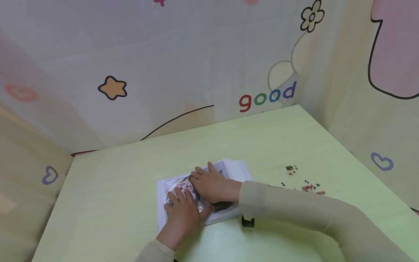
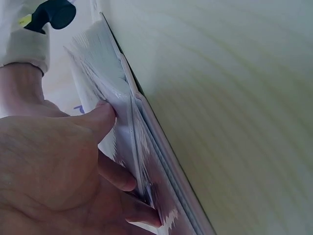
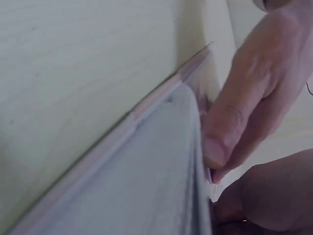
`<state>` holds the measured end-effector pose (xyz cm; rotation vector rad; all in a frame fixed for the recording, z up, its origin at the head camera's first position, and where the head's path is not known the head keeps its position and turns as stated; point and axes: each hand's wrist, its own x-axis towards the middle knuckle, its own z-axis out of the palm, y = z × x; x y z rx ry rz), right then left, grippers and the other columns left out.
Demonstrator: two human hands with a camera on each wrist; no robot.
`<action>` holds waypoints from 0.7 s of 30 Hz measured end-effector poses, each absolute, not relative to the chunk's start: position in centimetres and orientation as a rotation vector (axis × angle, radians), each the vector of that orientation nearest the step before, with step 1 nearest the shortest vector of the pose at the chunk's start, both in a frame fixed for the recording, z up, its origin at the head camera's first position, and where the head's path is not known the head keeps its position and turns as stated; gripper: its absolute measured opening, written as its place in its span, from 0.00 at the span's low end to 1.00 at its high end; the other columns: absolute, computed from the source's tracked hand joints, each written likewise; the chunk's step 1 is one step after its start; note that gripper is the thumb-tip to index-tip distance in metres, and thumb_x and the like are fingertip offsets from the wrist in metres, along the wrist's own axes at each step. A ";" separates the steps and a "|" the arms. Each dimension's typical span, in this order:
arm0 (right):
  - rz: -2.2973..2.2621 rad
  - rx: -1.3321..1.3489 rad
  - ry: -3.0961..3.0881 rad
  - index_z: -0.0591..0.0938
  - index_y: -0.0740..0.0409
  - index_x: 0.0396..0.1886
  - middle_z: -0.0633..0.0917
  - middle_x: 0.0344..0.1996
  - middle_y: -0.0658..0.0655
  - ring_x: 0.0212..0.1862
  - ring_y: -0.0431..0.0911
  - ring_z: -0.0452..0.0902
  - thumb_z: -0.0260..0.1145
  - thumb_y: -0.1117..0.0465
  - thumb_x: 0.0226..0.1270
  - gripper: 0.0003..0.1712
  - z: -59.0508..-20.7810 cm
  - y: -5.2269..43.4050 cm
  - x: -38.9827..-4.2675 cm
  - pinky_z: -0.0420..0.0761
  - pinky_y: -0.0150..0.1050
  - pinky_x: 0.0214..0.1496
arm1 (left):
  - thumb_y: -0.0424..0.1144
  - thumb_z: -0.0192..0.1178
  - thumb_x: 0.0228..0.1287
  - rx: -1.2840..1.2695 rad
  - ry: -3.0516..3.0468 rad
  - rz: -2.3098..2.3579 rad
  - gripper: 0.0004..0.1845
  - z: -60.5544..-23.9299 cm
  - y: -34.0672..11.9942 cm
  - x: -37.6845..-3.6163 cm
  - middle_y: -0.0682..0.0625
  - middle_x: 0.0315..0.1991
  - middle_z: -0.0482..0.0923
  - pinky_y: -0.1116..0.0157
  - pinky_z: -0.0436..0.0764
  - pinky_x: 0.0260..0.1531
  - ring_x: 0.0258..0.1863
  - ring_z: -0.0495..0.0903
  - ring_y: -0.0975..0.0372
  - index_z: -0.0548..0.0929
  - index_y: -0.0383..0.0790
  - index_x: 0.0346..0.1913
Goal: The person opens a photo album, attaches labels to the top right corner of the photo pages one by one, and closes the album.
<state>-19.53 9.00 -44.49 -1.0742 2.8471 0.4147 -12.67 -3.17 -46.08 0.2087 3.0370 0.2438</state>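
An opened album (image 1: 209, 218) with white pages and clear glossy sleeves lies on the table; a cartoon animal picture (image 1: 186, 186) shows under the plastic on its left page. My left hand (image 1: 184, 211) rests on that page, fingers spread and thumb reaching toward the middle. Across the centre fold my right hand (image 1: 209, 185) lies with its fingers extended, pressing on the sheets beside the left thumb. In the left wrist view the stacked pages (image 2: 112, 83) fan up over the cover. In the right wrist view a block of pages (image 3: 146, 161) bulges upward from the cover.
To the right of the album, small colourful cut-out pieces (image 1: 308, 188) lie scattered, with several more bits (image 1: 290, 168) farther back. The pale green tabletop (image 1: 114, 189) meets a printed cloth backdrop (image 1: 163, 72) at the back and sides. A black wrist device (image 1: 247, 221) hangs under the right sleeve.
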 end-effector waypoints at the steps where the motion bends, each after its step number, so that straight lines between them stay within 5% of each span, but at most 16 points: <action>1: 0.394 -1.067 2.849 0.71 0.56 0.76 0.71 0.75 0.53 0.78 0.51 0.60 0.60 0.52 0.79 0.31 -44.5 9.1 -19.7 0.62 0.62 0.75 | 0.71 0.59 0.64 0.208 3.038 0.236 0.57 -46.1 -3.1 -12.7 0.16 0.70 0.58 0.26 0.67 0.57 0.69 0.57 0.23 0.67 0.16 0.70; 14: 0.286 -1.043 2.876 0.68 0.56 0.78 0.66 0.78 0.55 0.80 0.51 0.55 0.52 0.51 0.83 0.30 -44.9 9.5 -20.8 0.59 0.62 0.76 | 0.72 0.60 0.63 0.219 3.065 0.214 0.57 -46.0 -3.1 -12.3 0.16 0.69 0.59 0.26 0.69 0.55 0.67 0.59 0.22 0.67 0.16 0.69; 21: 0.394 -1.168 2.884 0.77 0.57 0.71 0.78 0.69 0.54 0.72 0.49 0.70 0.64 0.48 0.75 0.30 -44.6 8.6 -19.6 0.67 0.60 0.72 | 0.70 0.61 0.63 0.244 3.075 0.288 0.56 -46.0 -3.2 -12.2 0.16 0.68 0.59 0.25 0.68 0.54 0.67 0.58 0.22 0.67 0.16 0.69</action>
